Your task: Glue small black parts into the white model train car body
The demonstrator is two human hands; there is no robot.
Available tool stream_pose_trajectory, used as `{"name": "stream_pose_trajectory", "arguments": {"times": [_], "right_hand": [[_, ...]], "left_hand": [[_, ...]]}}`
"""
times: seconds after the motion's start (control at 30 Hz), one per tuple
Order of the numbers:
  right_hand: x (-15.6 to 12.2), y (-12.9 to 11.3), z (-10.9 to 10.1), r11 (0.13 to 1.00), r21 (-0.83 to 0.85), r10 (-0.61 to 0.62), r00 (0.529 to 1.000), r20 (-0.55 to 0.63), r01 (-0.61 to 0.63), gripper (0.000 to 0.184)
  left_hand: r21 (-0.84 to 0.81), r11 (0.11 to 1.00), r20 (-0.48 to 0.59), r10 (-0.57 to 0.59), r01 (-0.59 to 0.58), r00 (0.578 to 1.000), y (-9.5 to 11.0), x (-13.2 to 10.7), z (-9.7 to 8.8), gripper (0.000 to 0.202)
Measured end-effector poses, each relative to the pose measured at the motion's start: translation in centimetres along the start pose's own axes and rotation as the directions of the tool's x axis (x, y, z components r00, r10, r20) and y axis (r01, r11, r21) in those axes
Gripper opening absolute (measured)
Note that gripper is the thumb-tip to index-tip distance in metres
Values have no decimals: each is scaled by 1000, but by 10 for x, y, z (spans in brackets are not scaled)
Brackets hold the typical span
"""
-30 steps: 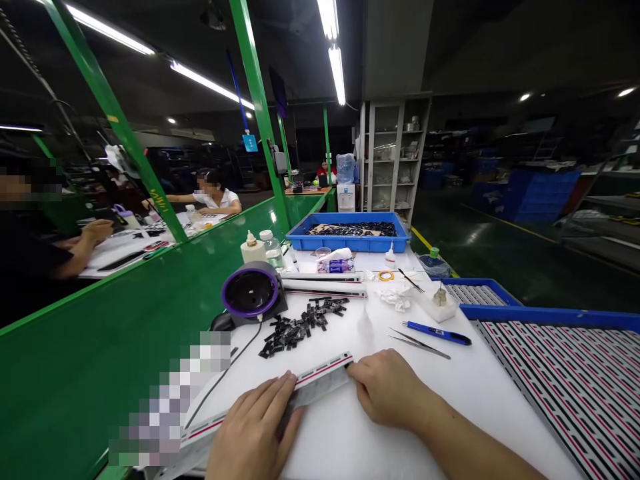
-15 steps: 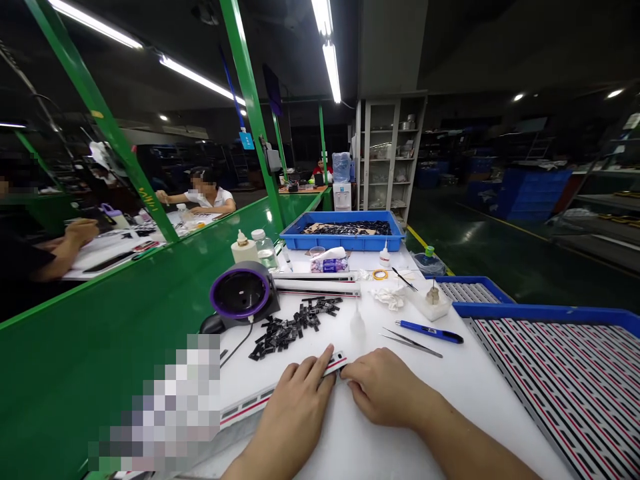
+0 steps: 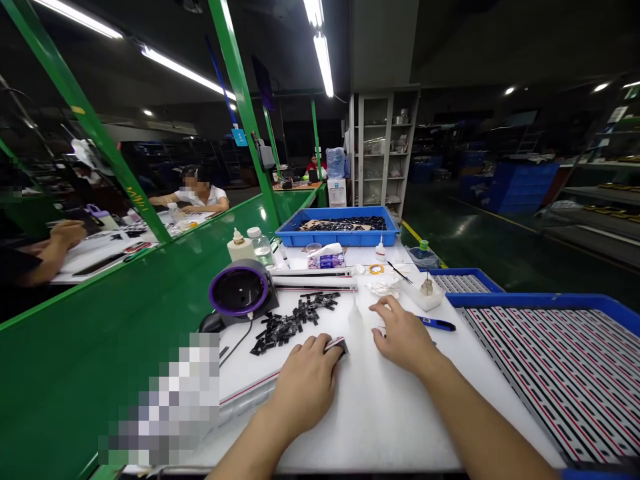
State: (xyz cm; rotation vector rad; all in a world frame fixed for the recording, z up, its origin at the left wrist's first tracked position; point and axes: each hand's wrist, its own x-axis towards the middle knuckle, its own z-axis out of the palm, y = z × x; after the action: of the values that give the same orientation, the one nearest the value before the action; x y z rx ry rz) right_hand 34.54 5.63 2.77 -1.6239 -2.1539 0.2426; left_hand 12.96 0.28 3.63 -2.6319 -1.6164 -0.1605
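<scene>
My left hand (image 3: 307, 380) is wrapped round a long model train carriage shell (image 3: 250, 388), white with a red stripe. The shell lies slanted on the white table, its end showing just past my fingers. To the right, my right hand (image 3: 405, 337) is held over the table with fingers apart and nothing in them. Beneath it the tweezers are mostly covered, and a blue utility knife (image 3: 439, 324) lies partly behind it. Between my hands stands a translucent needle-tipped bottle (image 3: 355, 323). A pile of small black pieces (image 3: 295, 323) lies beyond my left hand.
A black fan-like device with a purple rim (image 3: 239, 292) stands at left, before a green partition (image 3: 165, 293). At the back is a blue bin (image 3: 337, 237) of black parts. Trays of striped shells (image 3: 550, 373) fill the right side. Co-workers sit beyond the partition.
My right hand has left the shell's end and moved right and away from me, its fingers opening over the tweezers. The shell has turned in my left hand, so its windowed side shows less.
</scene>
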Motion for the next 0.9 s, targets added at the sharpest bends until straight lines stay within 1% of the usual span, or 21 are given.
{"name": "stream_pose_trajectory", "arguments": {"times": [0.07,0.13,0.2,0.27,0.33,0.4,0.43,0.5,0.53,0.6,0.67,0.73,0.77,0.8,0.83,0.9], "right_hand": [[8,-3,-9,992,123,31,999,-6,-30,39],[18,-7,-12,982,187,10,999,36,-17,47],[27,-10,-5,986,166,-47,996,79,33,61],[34,-12,10,984,158,-93,992,91,78,68],[39,-11,27,976,206,-92,992,89,72,64],[42,-10,40,967,252,-69,995,75,48,51],[42,-9,43,964,264,-62,995,72,41,44],[42,-6,42,960,278,-67,995,74,44,36],[41,-5,39,955,294,-69,995,68,46,37],[39,-2,30,936,349,-60,998,22,49,44],[37,-1,22,897,438,-37,997,-63,61,50],[35,-1,16,811,581,4,993,-121,68,52],[35,-1,15,742,667,33,991,-131,64,52],[34,-2,14,652,756,64,989,-130,57,52],[33,-2,13,538,841,89,989,-117,51,50],[31,-2,11,254,966,103,991,-81,53,41]], "left_hand": [[-27,999,-11,-17,17,1000,0,1,2,36],[-56,998,-5,-15,15,1000,-1,2,3,36],[-83,996,12,-15,16,1000,-3,3,3,36],[-101,995,25,-22,25,999,-3,3,2,36],[-110,993,28,-30,33,999,-4,3,2,36],[-115,993,25,-30,33,999,-4,2,3,35],[-115,993,24,-30,32,999,-3,2,4,35],[-109,993,19,-34,36,999,-3,1,7,35],[-104,994,17,-37,38,999,-3,1,8,35],[-96,994,16,-40,41,999,-3,1,10,36],[-90,995,20,-42,44,999,-3,2,10,36],[-88,995,31,-46,49,998,-4,4,10,36],[-88,995,35,-48,51,998,-4,5,10,36],[-89,995,39,-50,53,998,-4,5,10,36],[-91,994,41,-51,55,998,-5,6,10,36],[-98,994,41,-54,58,998,-5,7,9,36]]}}
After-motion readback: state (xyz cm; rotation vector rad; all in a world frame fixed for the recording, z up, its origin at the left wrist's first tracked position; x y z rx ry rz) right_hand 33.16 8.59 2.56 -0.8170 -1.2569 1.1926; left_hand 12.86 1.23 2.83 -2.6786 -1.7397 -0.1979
